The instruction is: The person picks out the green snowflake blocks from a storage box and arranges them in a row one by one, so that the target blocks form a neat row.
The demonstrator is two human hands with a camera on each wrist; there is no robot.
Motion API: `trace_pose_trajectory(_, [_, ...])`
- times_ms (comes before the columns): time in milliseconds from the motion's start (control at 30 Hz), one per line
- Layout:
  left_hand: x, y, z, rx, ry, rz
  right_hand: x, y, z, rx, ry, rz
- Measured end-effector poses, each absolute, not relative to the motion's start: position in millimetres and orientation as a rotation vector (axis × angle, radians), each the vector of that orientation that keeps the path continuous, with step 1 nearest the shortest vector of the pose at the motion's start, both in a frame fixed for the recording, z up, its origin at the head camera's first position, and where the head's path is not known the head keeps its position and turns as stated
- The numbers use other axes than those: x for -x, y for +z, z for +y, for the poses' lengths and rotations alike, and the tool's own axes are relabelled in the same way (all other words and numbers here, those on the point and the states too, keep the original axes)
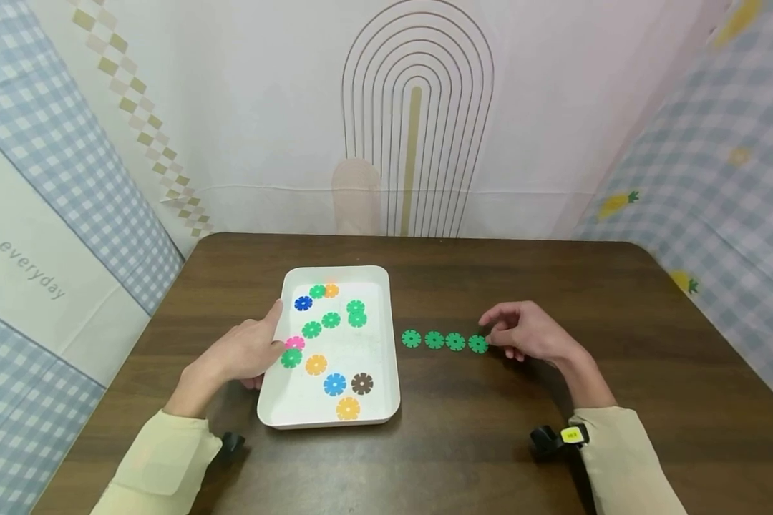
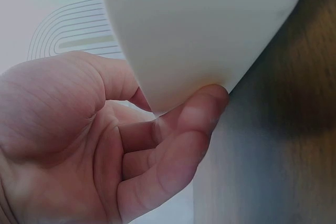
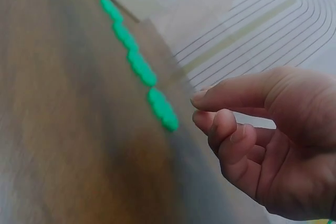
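A white plastic tray (image 1: 375, 357) lies on the table, with several notched plastic discs scattered inside it. My left hand (image 1: 248, 349) grips its left side; in the left wrist view the thumb is over the rim and the fingers (image 2: 207, 111) are under the tray's outer wall. To the right of the tray, several green notched discs run in a sideways row. At that row's right end is a green disc (image 1: 478, 344), and my right hand (image 1: 530, 332) hovers beside it. Its fingers are loosely bent, with nothing between thumb and forefinger (image 3: 236, 90).
In the tray are a dark blue disc (image 1: 303, 303), a light blue disc (image 1: 335, 384), a brown disc (image 1: 362, 383), a pink disc (image 1: 295, 343), and several green and orange-yellow ones. A patterned cloth (image 1: 264, 129) hangs behind the brown wooden table (image 1: 464, 443).
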State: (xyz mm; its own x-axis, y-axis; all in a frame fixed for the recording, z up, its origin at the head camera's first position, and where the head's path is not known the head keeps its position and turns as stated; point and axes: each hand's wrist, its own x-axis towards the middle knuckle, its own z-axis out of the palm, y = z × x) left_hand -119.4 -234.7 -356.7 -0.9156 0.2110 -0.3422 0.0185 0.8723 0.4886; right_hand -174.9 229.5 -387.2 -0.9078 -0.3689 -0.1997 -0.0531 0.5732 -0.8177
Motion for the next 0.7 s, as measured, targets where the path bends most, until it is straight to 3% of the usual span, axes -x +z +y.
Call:
trace_pose_trajectory(500, [118.9, -354.8, -235.2, -0.158, 0.682, 2.658, 194.8, -333.9, 144.4, 0.459, -1.347, 2.483])
trace_pose_trajectory(700, [118.7, -354.8, -234.6, -0.161, 0.683, 2.653, 202.1, -329.7, 106.8, 0.508, -1.365, 2.441])
